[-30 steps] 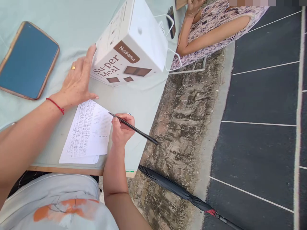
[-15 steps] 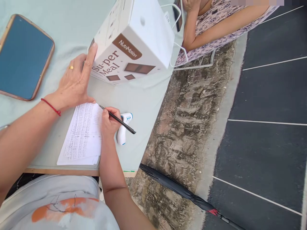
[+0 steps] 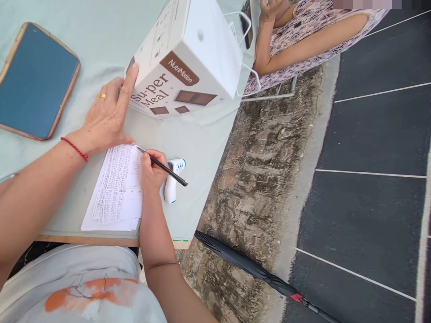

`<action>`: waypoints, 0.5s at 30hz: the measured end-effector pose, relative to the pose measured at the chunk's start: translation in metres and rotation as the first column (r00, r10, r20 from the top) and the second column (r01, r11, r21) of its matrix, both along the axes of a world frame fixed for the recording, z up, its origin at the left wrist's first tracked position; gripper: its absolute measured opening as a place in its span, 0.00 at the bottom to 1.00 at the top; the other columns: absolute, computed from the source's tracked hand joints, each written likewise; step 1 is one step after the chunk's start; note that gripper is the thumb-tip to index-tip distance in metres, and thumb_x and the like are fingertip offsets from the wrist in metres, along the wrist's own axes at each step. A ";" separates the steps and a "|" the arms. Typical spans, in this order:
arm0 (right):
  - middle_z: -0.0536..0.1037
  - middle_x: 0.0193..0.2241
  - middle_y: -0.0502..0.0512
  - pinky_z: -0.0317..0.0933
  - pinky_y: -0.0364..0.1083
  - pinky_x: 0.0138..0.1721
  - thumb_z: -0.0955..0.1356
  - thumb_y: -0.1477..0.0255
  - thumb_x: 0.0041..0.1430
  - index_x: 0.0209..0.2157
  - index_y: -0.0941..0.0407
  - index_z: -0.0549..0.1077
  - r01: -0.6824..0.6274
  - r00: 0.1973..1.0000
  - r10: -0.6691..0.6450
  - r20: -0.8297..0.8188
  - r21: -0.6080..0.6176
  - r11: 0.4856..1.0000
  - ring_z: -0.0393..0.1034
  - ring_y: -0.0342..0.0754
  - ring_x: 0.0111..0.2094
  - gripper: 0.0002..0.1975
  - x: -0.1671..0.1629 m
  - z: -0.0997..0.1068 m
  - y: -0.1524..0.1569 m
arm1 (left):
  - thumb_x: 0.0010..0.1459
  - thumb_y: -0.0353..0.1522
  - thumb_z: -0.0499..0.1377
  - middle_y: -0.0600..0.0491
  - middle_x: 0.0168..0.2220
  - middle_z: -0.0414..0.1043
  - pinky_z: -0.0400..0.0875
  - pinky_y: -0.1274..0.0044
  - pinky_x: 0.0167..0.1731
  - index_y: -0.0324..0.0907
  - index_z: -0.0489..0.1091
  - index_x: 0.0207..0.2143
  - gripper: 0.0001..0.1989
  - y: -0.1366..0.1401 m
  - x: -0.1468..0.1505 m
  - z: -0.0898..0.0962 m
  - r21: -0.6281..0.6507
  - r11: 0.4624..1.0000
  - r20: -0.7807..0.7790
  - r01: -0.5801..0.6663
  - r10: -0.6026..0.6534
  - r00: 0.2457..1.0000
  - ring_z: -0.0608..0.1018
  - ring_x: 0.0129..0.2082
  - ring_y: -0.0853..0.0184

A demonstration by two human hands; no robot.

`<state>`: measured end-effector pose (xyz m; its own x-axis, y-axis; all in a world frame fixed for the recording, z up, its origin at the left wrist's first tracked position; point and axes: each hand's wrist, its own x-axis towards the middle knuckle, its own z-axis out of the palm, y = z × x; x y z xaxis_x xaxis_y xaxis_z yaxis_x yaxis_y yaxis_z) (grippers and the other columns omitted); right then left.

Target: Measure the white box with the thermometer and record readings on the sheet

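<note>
My right hand (image 3: 154, 171) is closed around a black pen (image 3: 170, 169), its tip at the top right corner of a stack of papers (image 3: 129, 199) covered in rows of small handwriting. My left hand (image 3: 109, 114) is spread, thumb at the papers' top edge and index finger against the side of a white NutriMotion box (image 3: 205, 49). Some of its fingertips are hidden behind that box. Just right of my right hand lies a white and blue infrared thermometer (image 3: 171, 186), partly covered by the hand and pen.
A phone in a brown case (image 3: 37, 80) lies at the left of the pale tablecloth (image 3: 198, 139). Across the table a person in a floral dress (image 3: 310, 49) leans on their arms. A folded black umbrella (image 3: 242, 264) extends from the table's corner over the stone ground (image 3: 249, 166).
The view has shifted slightly. Both hands keep nearly the same places, and the pen stays at the paper's corner. The seated person's hand at the top has moved a little.
</note>
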<state>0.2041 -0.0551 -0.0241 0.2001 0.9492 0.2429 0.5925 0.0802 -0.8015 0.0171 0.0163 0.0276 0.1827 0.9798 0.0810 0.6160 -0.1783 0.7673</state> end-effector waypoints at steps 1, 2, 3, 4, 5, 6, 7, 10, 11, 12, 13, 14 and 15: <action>0.71 0.29 0.51 0.64 0.44 0.32 0.64 0.63 0.64 0.35 0.56 0.72 0.001 1.000 -0.001 -0.005 0.008 1.000 0.64 0.43 0.28 0.12 0.000 0.000 0.000 | 0.33 0.37 0.75 0.34 0.68 0.50 0.62 0.48 0.60 0.35 0.34 0.76 0.75 0.000 0.000 0.000 -0.005 1.000 -0.010 -0.002 0.002 1.000 0.60 0.63 0.34; 0.71 0.29 0.50 0.64 0.44 0.31 0.64 0.63 0.64 0.35 0.56 0.72 0.001 1.000 -0.001 -0.015 0.019 1.000 0.64 0.43 0.27 0.12 0.000 0.000 0.000 | 0.33 0.36 0.75 0.33 0.68 0.50 0.61 0.49 0.61 0.34 0.34 0.76 0.74 0.000 0.000 0.001 -0.012 1.000 -0.011 -0.002 0.002 1.000 0.60 0.63 0.34; 0.71 0.29 0.50 0.64 0.44 0.31 0.64 0.62 0.64 0.35 0.56 0.72 0.001 1.000 0.000 -0.026 0.027 1.000 0.64 0.43 0.27 0.12 0.000 -0.001 0.000 | 0.34 0.36 0.74 0.34 0.68 0.50 0.61 0.49 0.62 0.34 0.34 0.76 0.74 0.000 0.000 0.001 -0.020 1.000 -0.002 -0.002 0.002 1.000 0.59 0.63 0.34; 0.71 0.29 0.51 0.64 0.44 0.32 0.64 0.62 0.64 0.35 0.56 0.72 0.000 0.999 0.001 -0.033 0.030 1.000 0.64 0.43 0.28 0.12 0.000 -0.001 0.000 | 0.34 0.37 0.74 0.34 0.68 0.50 0.60 0.49 0.62 0.35 0.34 0.76 0.73 0.000 0.000 0.001 -0.026 1.000 0.015 -0.001 0.001 1.000 0.59 0.64 0.35; 0.71 0.30 0.51 0.64 0.44 0.32 0.64 0.62 0.64 0.35 0.56 0.72 -0.002 0.999 0.003 -0.033 0.025 1.000 0.64 0.43 0.28 0.12 0.000 -0.001 0.000 | 0.35 0.38 0.73 0.35 0.69 0.50 0.60 0.49 0.62 0.36 0.34 0.76 0.73 0.000 0.000 0.001 -0.028 1.000 0.033 -0.001 0.002 0.999 0.59 0.64 0.35; 0.71 0.30 0.51 0.64 0.44 0.32 0.64 0.62 0.64 0.35 0.56 0.72 -0.005 1.000 0.006 -0.028 0.016 1.000 0.65 0.43 0.28 0.12 0.000 -0.001 0.000 | 0.36 0.39 0.73 0.36 0.69 0.50 0.59 0.48 0.63 0.37 0.34 0.77 0.72 0.000 0.000 0.001 -0.026 1.000 0.045 0.000 0.001 0.999 0.59 0.64 0.35; 0.71 0.30 0.51 0.64 0.44 0.32 0.64 0.63 0.65 0.35 0.56 0.72 -0.007 1.000 0.007 -0.019 0.005 1.000 0.65 0.43 0.28 0.12 0.000 -0.001 0.000 | 0.37 0.40 0.73 0.36 0.69 0.50 0.59 0.48 0.63 0.38 0.34 0.77 0.72 -0.001 0.000 0.000 -0.021 1.000 0.050 0.001 0.000 0.999 0.59 0.64 0.35; 0.72 0.30 0.51 0.65 0.44 0.32 0.63 0.64 0.65 0.35 0.56 0.72 -0.006 1.000 0.006 -0.009 -0.019 1.000 0.66 0.43 0.29 0.11 0.000 -0.001 0.000 | 0.36 0.39 0.74 0.35 0.69 0.50 0.59 0.48 0.62 0.37 0.33 0.77 0.73 0.000 0.000 -0.001 0.001 1.000 0.034 0.001 -0.001 0.999 0.59 0.64 0.34; 0.72 0.30 0.51 0.65 0.44 0.32 0.63 0.64 0.64 0.35 0.56 0.72 -0.003 1.000 0.003 -0.014 -0.021 1.000 0.66 0.43 0.29 0.11 0.000 -0.001 0.000 | 0.36 0.38 0.74 0.35 0.68 0.50 0.60 0.48 0.62 0.37 0.33 0.77 0.73 0.000 0.000 -0.002 0.009 1.000 0.022 0.001 -0.001 1.000 0.60 0.64 0.34; 0.72 0.29 0.51 0.65 0.44 0.32 0.63 0.64 0.64 0.35 0.56 0.72 -0.001 1.000 0.000 -0.021 -0.019 1.000 0.66 0.43 0.28 0.11 0.000 -0.001 0.000 | 0.35 0.37 0.75 0.34 0.68 0.51 0.61 0.48 0.61 0.37 0.33 0.77 0.74 0.000 0.000 -0.002 0.015 1.000 0.008 0.001 -0.001 1.000 0.61 0.63 0.34; 0.71 0.29 0.50 0.65 0.44 0.31 0.64 0.64 0.63 0.35 0.56 0.72 0.001 1.000 -0.002 -0.031 -0.011 1.000 0.65 0.43 0.28 0.11 0.000 0.000 0.000 | 0.35 0.35 0.75 0.34 0.68 0.51 0.62 0.49 0.61 0.37 0.33 0.76 0.74 0.000 0.000 -0.002 0.020 1.000 -0.007 0.000 0.000 1.000 0.61 0.63 0.35; 0.71 0.29 0.50 0.64 0.43 0.31 0.64 0.63 0.63 0.34 0.56 0.72 0.002 0.999 -0.002 -0.040 -0.002 1.000 0.65 0.42 0.27 0.11 0.000 0.000 0.000 | 0.34 0.34 0.75 0.34 0.68 0.51 0.62 0.49 0.61 0.36 0.33 0.76 0.74 0.000 0.001 -0.002 0.022 1.000 -0.021 -0.001 0.002 1.000 0.61 0.62 0.35; 0.71 0.28 0.50 0.64 0.43 0.30 0.64 0.63 0.63 0.34 0.56 0.72 0.005 0.999 -0.004 -0.044 0.005 1.000 0.64 0.42 0.27 0.11 0.000 0.000 0.000 | 0.34 0.34 0.75 0.33 0.68 0.51 0.62 0.49 0.61 0.35 0.32 0.76 0.75 0.000 0.001 -0.002 0.021 1.000 -0.027 0.000 0.001 1.000 0.61 0.62 0.35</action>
